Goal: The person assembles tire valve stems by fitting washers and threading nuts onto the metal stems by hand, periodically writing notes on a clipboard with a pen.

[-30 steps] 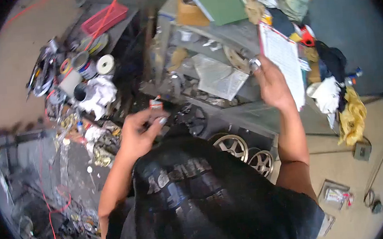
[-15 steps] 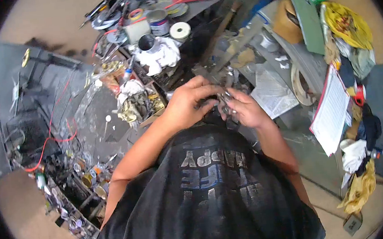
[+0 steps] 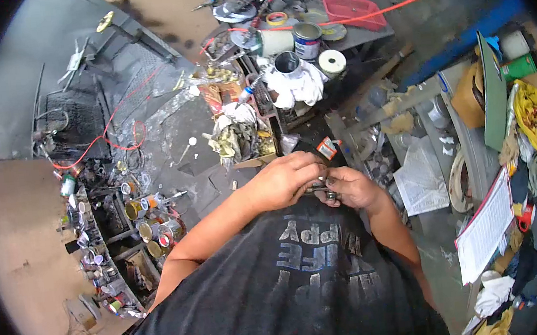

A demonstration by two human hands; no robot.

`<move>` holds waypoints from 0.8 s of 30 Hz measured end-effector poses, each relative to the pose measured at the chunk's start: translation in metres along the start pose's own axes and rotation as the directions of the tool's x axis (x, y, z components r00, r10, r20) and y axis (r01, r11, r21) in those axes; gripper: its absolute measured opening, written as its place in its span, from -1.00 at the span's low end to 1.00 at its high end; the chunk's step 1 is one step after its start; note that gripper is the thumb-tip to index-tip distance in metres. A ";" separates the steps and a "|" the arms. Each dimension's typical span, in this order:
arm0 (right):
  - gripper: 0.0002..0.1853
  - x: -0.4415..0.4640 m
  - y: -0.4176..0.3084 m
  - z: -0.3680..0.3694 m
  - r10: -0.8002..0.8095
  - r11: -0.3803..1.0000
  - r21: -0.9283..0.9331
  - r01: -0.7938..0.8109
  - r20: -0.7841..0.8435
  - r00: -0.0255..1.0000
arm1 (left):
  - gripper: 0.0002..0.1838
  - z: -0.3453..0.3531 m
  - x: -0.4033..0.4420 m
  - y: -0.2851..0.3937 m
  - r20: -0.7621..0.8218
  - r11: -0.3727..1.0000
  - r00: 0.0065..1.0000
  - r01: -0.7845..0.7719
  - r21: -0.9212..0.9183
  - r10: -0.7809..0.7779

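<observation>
In front of the dark shirt, my left hand [image 3: 292, 181] and my right hand [image 3: 354, 187] meet with fingertips bent inward. Between them is a small dark metal part [image 3: 323, 190] with a shiny end, partly covered by the fingers. Both hands are closed on it; its exact kind is too small to tell. Just beyond the hands lies a small orange and white packet [image 3: 327, 148]. To the left of it stands a carton of crumpled rags and paper [image 3: 237, 138].
At the back, a bench holds a paint can [image 3: 307, 39], a dark metal cup on white cloth [image 3: 286, 64] and a red basket [image 3: 354, 12]. A clipboard with paper [image 3: 484, 228] lies at right. Several cans [image 3: 152, 228] crowd the lower left. A red hose [image 3: 97, 141] crosses the left.
The view has swung, so the surroundings appear further right and lower. My hands have drawn close together around the metal part, nearer my shirt. The orange and white packet now shows.
</observation>
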State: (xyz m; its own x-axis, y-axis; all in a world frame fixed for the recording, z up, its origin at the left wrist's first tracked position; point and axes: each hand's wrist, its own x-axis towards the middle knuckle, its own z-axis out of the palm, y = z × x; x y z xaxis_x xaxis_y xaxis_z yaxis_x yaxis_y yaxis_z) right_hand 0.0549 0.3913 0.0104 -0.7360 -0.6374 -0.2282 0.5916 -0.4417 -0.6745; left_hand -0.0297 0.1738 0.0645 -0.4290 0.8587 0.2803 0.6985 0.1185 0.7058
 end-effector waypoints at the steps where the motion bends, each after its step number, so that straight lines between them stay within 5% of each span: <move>1: -0.64 0.005 0.003 -0.001 -0.017 0.999 0.036 0.016 0.022 1.000 | -0.75 -0.002 -0.001 0.002 -0.008 1.000 1.000 0.005 0.017 -0.004; 9: -0.63 0.028 0.006 0.008 -0.041 0.993 0.105 0.046 -0.052 0.998 | -0.76 0.007 -0.018 0.003 -0.119 0.988 0.983 0.147 0.038 -0.142; 12: -0.62 0.035 0.005 0.020 -0.058 0.990 0.114 0.086 -0.232 0.971 | -0.82 0.008 -0.018 0.012 -0.149 0.921 0.909 0.387 -0.046 -0.389; 16: -0.64 0.048 0.015 0.009 -0.047 0.955 0.268 0.126 -0.283 0.958 | -0.82 0.012 -0.007 0.012 -0.171 0.862 0.847 0.478 -0.170 -0.504; 19: -0.66 0.060 0.024 0.004 0.041 0.866 0.456 0.208 -0.479 0.877 | -0.82 0.019 0.005 0.016 -0.219 0.924 0.898 0.371 -0.088 -0.382; 24: -0.62 0.054 0.025 0.003 -0.115 0.758 0.581 0.297 -0.328 0.938 | -0.80 0.025 0.007 0.011 -0.108 0.898 0.904 0.386 -0.211 -0.414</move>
State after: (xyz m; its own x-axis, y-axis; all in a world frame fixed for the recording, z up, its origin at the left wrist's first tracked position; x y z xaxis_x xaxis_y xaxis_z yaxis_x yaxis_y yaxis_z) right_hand 0.0308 0.3438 -0.0174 -0.8663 -0.3394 -0.3666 0.4212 -0.8908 -0.1706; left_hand -0.0106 0.1939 0.0583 -0.7391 0.6729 0.0314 0.3405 0.3330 0.8793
